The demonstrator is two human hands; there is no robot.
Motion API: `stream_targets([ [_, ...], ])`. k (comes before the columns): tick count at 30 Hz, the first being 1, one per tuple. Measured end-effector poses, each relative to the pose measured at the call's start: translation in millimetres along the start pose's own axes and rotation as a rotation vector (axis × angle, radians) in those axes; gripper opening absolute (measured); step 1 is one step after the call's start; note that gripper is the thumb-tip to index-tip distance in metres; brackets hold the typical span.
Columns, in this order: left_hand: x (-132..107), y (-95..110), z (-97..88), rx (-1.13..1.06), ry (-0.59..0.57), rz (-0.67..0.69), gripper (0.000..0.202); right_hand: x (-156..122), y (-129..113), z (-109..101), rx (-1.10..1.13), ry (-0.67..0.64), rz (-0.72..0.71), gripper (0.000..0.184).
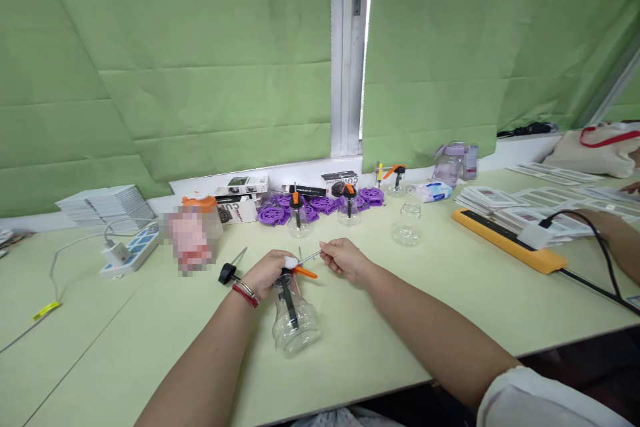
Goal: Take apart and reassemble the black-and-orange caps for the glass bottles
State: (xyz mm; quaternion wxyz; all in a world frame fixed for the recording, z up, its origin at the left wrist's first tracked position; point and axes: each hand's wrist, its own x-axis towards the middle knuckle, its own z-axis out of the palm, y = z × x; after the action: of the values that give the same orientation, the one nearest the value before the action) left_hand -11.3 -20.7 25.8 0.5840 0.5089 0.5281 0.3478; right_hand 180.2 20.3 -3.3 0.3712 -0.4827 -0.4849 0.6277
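Note:
My left hand (269, 271) grips the black top of a clear bottle (296, 328), with a white covering on its thumb. A dark tube runs down inside this bottle, and an orange lever (306, 272) sticks out to the right of its neck. Between the fingertips of my right hand (345, 259) is one end of a thin metal rod (311, 257). The rod's other end reaches the bottle top, where my left fingers partly hide it. Left of my left wrist lies a black cap-like part (228, 273) with a thin rod.
Behind my hands stand bottles with orange-and-black tops (296, 213), purple plastic parts (273, 214) and boxes (237, 209). An open clear bottle (407, 230) stands to the right. Power strips lie at left (134, 252) and right (505, 240). Another person's hand is at the right edge.

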Motion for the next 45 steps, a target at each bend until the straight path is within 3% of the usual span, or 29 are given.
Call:
stream_targets([
  [4,1,0,-0.1,0.009,0.008,-0.004,0.018,1,1,-2,0.072,-0.066,-0.078,0.017],
  [9,1,-1,-0.1,0.007,-0.004,-0.002,0.017,3,1,-2,0.014,-0.011,0.027,0.031],
  [14,2,-3,-0.6,0.012,0.001,-0.009,0.015,5,3,-6,0.063,-0.086,-0.097,0.014],
  [19,1,-2,-1.3,0.013,-0.007,0.003,0.017,6,6,-6,0.131,-0.121,-0.075,0.018],
  [22,1,-2,-1.1,0.018,-0.010,-0.002,0.017,8,8,-4,0.029,-0.073,-0.073,0.024],
  [27,-1,0,-0.5,0.017,-0.023,-0.018,0.016,10,5,-9,-0.115,-0.001,-0.216,0.010],
  [31,-1,0,-2.0,-0.001,0.000,-0.010,0.016,7,2,-15,-0.603,0.117,-0.296,0.008],
  [35,1,-1,-3.8,0.006,0.027,-0.029,0.014,5,4,-10,-1.029,0.116,-0.360,0.013],
  [45,1,-1,-4.0,0.011,0.020,-0.017,0.015,19,14,-3,-1.068,0.182,-0.355,0.004],
])
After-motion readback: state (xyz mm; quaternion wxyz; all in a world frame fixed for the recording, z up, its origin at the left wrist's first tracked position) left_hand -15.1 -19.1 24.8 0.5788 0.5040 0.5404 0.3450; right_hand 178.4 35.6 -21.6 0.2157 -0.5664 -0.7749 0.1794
